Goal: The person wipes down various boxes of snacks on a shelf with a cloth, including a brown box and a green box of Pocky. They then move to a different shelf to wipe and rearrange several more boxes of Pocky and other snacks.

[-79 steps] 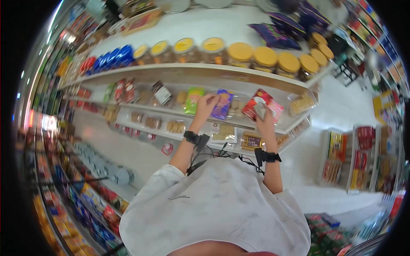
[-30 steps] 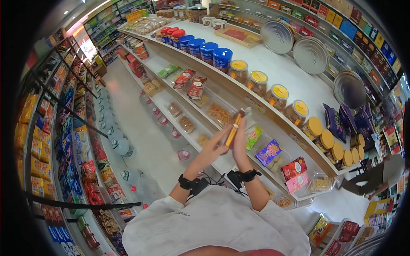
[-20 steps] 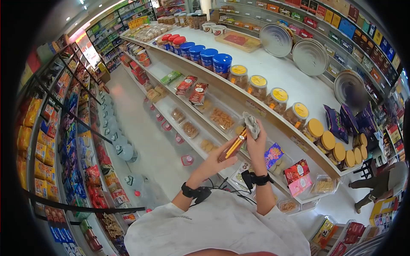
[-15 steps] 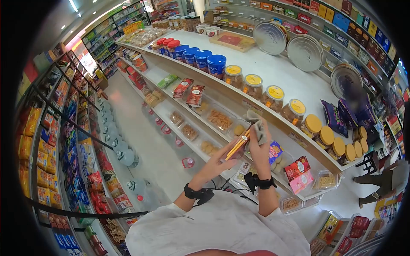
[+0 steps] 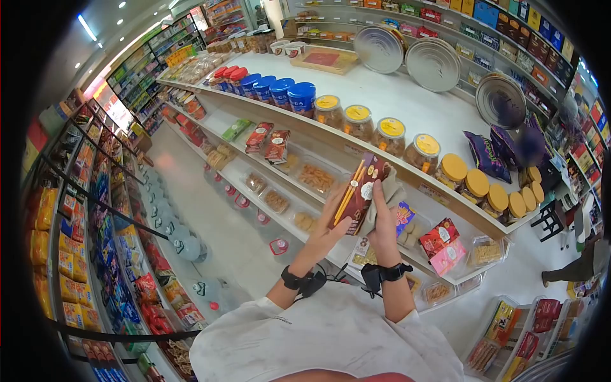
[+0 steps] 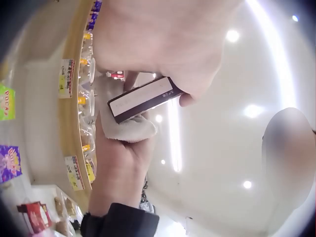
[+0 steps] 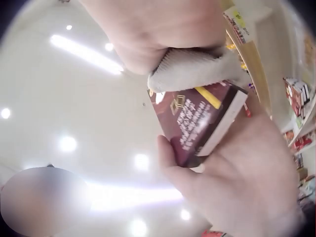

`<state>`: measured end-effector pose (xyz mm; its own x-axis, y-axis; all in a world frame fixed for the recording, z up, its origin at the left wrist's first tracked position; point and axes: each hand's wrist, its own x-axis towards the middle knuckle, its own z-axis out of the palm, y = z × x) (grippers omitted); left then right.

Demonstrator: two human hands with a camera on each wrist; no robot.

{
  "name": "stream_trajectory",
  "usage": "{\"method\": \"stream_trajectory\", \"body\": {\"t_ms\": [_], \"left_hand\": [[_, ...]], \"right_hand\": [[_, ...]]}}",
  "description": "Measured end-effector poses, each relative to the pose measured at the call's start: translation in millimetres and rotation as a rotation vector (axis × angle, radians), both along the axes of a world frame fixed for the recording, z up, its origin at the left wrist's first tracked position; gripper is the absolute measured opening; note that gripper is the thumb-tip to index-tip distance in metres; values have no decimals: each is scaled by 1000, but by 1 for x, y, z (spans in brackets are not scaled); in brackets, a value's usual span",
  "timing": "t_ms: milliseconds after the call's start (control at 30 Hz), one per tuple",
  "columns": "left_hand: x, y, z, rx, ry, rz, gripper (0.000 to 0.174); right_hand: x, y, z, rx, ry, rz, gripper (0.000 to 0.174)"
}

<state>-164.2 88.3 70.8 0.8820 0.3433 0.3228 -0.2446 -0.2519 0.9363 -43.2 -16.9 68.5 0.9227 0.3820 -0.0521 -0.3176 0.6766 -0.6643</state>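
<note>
In the head view my left hand [image 5: 326, 230] grips the lower end of a dark maroon box of biscuit sticks [image 5: 356, 198], thumb across its front. The box's printed face, with yellow sticks on it, is turned up towards me and tilted. My right hand [image 5: 384, 226] holds a grey cloth [image 5: 394, 190] against the box's right side, with the thumb over the front. The right wrist view shows the cloth [image 7: 190, 71] bunched over one end of the box [image 7: 190, 118]. In the left wrist view a pale panel on the box's narrow side [image 6: 145, 98] shows above the cloth [image 6: 129, 127].
Below my hands, a shelf bears clear snack trays [image 5: 316, 178], red-brown boxes [image 5: 277, 146], a purple packet [image 5: 405, 216] and a red one [image 5: 439, 234]. Yellow-lidded jars [image 5: 390, 134] line the counter above. Water bottles [image 5: 188, 242] stand on the floor; another person [image 5: 569, 270] is at right.
The left hand, earlier at the purple packet, now holds the box. The box has turned from edge-on to showing its front. The right hand's cloth has come from the red packet to the box.
</note>
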Motion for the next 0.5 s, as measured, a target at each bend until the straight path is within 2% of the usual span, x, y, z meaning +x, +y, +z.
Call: {"method": "stream_trajectory", "body": {"t_ms": [67,167,267,300,367,400,500], "left_hand": [[5,8,12,479,-69,154,67],[7,13,10,-16,-35,-89,74],[20,0,-5,111,-196,118,64],[22,3,-15,-141,-158,91,66],[23,7,-36,-643,-77,34,71],[16,5,-30,-840,-77,-110,69],[16,2,-62,-727,-117,-58,69]], "right_hand": [[8,-8,-2,-81,-67,-73,46],[13,-19,-5,-448,-522,-156,44],[-12,-20,-3,-560,-433,236,54],[-22,-16,-2,-593,-401,368,57],[-51,4,-1,-496,-752,122,61],[-59,9,0,-440,-922,-5,62],[-46,12,37,-617,-1318,-77,63]]}}
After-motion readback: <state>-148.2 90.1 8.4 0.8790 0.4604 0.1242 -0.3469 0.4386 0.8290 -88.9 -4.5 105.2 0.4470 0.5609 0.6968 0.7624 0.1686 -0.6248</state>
